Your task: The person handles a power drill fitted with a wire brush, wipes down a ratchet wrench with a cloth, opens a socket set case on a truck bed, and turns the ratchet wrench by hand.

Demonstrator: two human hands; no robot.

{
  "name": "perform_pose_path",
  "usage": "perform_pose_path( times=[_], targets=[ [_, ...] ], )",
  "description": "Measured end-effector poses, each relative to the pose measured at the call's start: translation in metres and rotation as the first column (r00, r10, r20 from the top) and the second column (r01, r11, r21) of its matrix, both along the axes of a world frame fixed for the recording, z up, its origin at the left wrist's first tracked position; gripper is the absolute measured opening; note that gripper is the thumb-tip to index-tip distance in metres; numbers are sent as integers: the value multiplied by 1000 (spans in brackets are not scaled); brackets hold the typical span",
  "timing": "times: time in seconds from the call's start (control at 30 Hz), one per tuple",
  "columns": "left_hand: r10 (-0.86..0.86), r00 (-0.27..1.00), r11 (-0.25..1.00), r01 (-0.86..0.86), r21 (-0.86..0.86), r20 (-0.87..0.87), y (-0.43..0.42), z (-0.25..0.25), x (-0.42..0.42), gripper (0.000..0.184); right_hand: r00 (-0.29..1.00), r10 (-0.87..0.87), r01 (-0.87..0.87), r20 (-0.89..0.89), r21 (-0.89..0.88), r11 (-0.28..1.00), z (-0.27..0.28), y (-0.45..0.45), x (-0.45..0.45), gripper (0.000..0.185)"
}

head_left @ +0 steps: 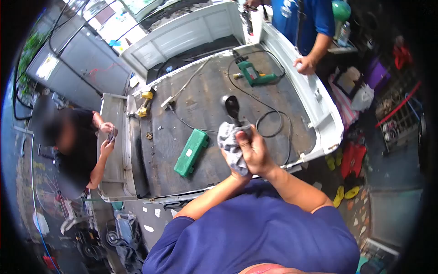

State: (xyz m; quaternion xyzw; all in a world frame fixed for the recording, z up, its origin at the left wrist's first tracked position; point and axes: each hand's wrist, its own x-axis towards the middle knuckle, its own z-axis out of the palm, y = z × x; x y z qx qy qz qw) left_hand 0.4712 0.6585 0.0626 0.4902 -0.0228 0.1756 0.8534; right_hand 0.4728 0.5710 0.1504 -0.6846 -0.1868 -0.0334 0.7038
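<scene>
Both my hands are together in front of my chest, above the bed of a white vehicle. My right hand [256, 153] is closed, its thumb pressing a grey-and-white striped rag [230, 141]. Under the rag my left hand [238, 171] grips from below, most of its fingers hidden by the cloth. A black part with a rounded, shiny end [231, 106] sticks up out of the rag, away from me; its kind is unclear and its lower portion is covered. A green plastic case [191, 152] lies on the bed floor to the left of my hands.
A green corded power drill [253, 74] lies farther back, its black cable looped to the right. A yellow tool [145, 101] and a power strip [167, 102] lie left. One person [75, 146] holds a phone-like object; another rests a hand [306, 65] on the side wall.
</scene>
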Motion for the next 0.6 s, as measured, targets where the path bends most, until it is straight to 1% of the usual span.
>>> perform_pose_path(
  times=[0.03, 0.07, 0.1, 0.13, 0.17, 0.2, 0.23, 0.27, 0.3, 0.33, 0.37, 0.4, 0.43, 0.47, 0.5, 0.53, 0.57, 0.6],
  targets=[
    [-47, 997, 968, 33, 249, 53, 15, -8, 8, 19, 996, -26, 28, 85, -21, 999, 4, 0, -1, 38],
    [97, 986, 939, -136, 317, 137, 3, 65, -6, 23, 992, -31, 38, 121, -59, 998, 3, -2, -4, 36],
    [84, 988, 937, -123, 326, 130, 5, 61, 0, 23, 986, -29, 45, 162, -98, 994, 2, -3, -5, 35],
    [-9, 999, 1000, 9, -2, 38, 4, 66, 7, 33, 958, -84, 129, 275, -152, 980, 0, -1, -3, 37],
    [-124, 992, 933, 108, -343, -25, 2, 71, 10, 45, 959, -90, 134, 270, -150, 980, 1, -5, 1, 37],
    [-346, 932, 835, 358, -418, 108, 5, 77, 6, 57, 943, -69, 157, 326, -251, 955, 4, -10, 6, 39],
    [-401, 915, 841, 389, -377, 48, 4, 92, -1, 62, 922, -48, 192, 385, -344, 919, 8, -16, 13, 41],
    [-366, 929, 880, 324, -346, -62, -5, 103, -3, 63, 923, -88, 241, 375, -384, 891, 7, -20, 19, 35],
    [-323, 931, 915, 260, -307, -173, -12, 109, -3, 64, 881, -110, 302, 460, -368, 879, 9, -25, 27, 35],
    [-295, 941, 946, 264, -189, -163, -10, 108, 2, 60, 848, -176, 397, 500, -379, 836, 7, -27, 26, 31],
    [-336, 924, 941, 323, -97, -181, -6, 108, 6, 54, 806, -244, 493, 540, -383, 781, 3, -28, 25, 29],
    [-352, 914, 936, 337, -105, -201, -12, 107, 6, 50, 801, -274, 514, 532, -376, 771, 0, -31, 25, 29],
    [-366, 904, 930, 348, -119, -223, -22, 110, 4, 45, 768, -335, 576, 546, -362, 733, -3, -35, 26, 26],
    [-351, 907, 934, 355, -27, -232, -28, 99, 2, 41, 728, -389, 637, 564, -347, 689, -6, -42, 28, 26],
    [-336, 913, 930, 360, 68, -231, -34, 88, 1, 37, 714, -409, 656, 568, -341, 673, -9, -52, 33, 26],
    [-350, 910, 934, 357, -7, -221, -49, 94, -5, 32, 672, -457, 702, 583, -307, 642, -12, -62, 36, 27],
    [-338, 918, 938, 345, -2, -208, -56, 88, -5, 25, 631, -502, 743, 592, -273, 612, -15, -72, 36, 30],
    [-316, 928, 943, 331, 47, -195, -63, 85, -3, 26, 588, -517, 778, 623, -259, 572, -18, -83, 36, 31]
  ],
)
